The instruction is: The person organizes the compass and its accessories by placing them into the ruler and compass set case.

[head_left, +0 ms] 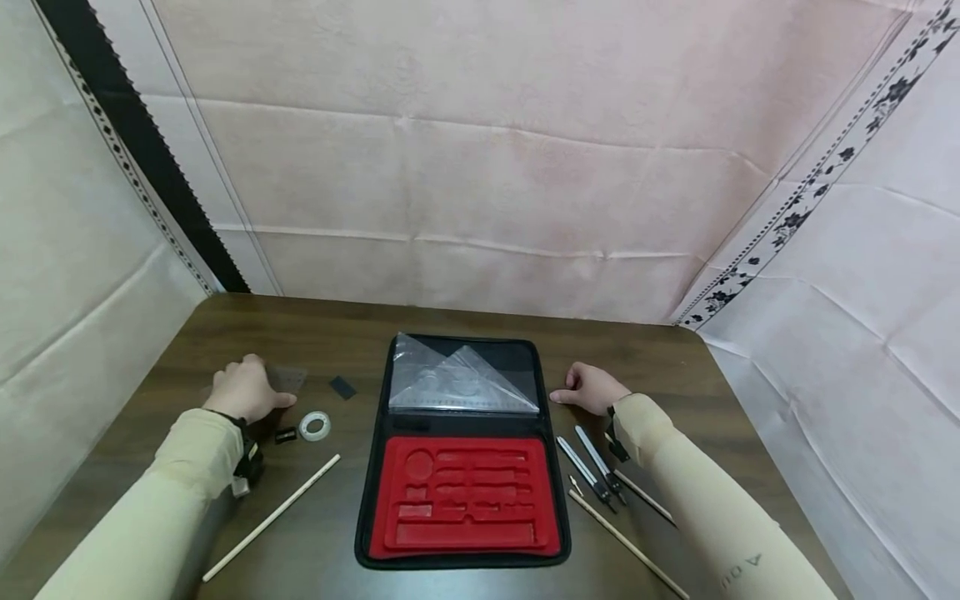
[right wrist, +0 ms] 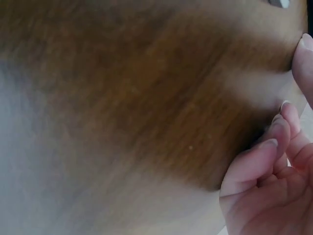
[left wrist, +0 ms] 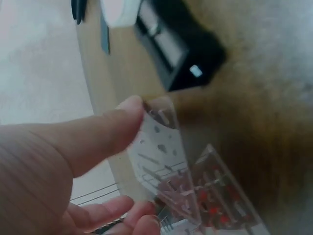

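My left hand (head_left: pixel 246 390) holds a clear plastic stencil (left wrist: pixel 159 147) at the table's left side. In the left wrist view the thumb is on one edge and the fingers lie lower, while the stencil tilts off the wood. Close by are a small black pencil sharpener (left wrist: pixel 178 44) and a white ring-shaped roll (head_left: pixel 315 426). Resting on the wood, my right hand (head_left: pixel 590 388) has loosely bent fingers and nothing in them. Beside its thumb lies an opened black case (head_left: pixel 365 517) with a red moulded tray (head_left: pixel 465 537) and a clear set-square pair (head_left: pixel 457 387) in its lid.
A dark eraser-like piece (head_left: pixel 342 387) lies left of the case. One pale stick (head_left: pixel 273 517) is at left, another pale stick (head_left: pixel 630 546) at right. Two metal compasses (head_left: pixel 585 467) lie beside the case, under the right forearm's side. Cloth walls (head_left: pixel 465 192) enclose the table.
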Action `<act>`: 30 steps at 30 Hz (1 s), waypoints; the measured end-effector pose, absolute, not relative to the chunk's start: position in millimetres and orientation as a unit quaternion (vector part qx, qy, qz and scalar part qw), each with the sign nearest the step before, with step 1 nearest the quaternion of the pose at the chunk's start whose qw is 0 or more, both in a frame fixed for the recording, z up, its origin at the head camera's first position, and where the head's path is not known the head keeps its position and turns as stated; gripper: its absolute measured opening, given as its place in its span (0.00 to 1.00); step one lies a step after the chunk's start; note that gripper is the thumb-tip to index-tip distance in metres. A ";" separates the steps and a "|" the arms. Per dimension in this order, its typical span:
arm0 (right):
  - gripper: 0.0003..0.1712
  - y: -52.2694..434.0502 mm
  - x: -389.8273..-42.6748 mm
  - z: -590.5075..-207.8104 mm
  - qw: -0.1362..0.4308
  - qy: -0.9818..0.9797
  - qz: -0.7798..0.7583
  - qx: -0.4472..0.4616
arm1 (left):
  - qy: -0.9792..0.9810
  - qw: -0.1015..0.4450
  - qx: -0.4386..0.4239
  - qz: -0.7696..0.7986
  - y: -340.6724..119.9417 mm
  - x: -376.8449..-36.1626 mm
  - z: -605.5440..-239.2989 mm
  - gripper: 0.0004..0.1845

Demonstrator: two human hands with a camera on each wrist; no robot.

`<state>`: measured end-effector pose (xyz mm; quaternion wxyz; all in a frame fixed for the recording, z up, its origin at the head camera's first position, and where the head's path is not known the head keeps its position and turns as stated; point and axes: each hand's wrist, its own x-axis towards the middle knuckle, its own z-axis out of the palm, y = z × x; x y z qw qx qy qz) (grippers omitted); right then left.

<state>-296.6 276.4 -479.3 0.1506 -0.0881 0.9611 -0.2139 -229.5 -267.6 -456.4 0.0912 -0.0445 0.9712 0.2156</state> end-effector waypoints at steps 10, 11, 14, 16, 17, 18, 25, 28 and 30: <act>0.25 273.5 -295.9 -479.9 0.143 0.962 -0.218 -0.083 | 0.970 0.125 -0.046 0.204 -271.3 -230.0 -450.7 0.27; 0.25 273.3 -295.8 -479.7 0.142 0.962 -0.219 -0.085 | 0.969 0.127 -0.047 0.205 -271.4 -229.9 -450.3 0.26; 0.25 273.2 -296.3 -479.7 0.141 0.961 -0.221 -0.087 | 0.969 0.130 -0.049 0.204 -271.7 -229.1 -449.8 0.26; 0.25 273.2 -296.5 -479.9 0.142 0.961 -0.222 -0.086 | 0.970 0.130 -0.046 0.200 -272.1 -228.1 -450.5 0.27; 0.25 273.4 -296.5 -480.1 0.142 0.961 -0.222 -0.087 | 0.970 0.130 -0.045 0.200 -272.3 -227.5 -451.0 0.28; 0.25 273.5 -296.5 -480.0 0.143 0.961 -0.222 -0.087 | 0.969 0.131 -0.046 0.205 -272.4 -226.7 -451.6 0.29; 0.25 273.7 -295.2 -479.8 0.141 0.961 -0.223 -0.079 | 0.963 0.119 -0.079 0.230 -271.7 -223.8 -454.3 0.45; 0.25 273.8 -294.3 -480.5 0.141 0.961 -0.226 -0.075 | 0.965 0.119 -0.084 0.220 -271.5 -224.5 -452.8 0.41; 0.25 273.5 -293.7 -480.7 0.140 0.961 -0.226 -0.073 | 0.964 0.125 -0.084 0.220 -271.5 -225.0 -451.3 0.35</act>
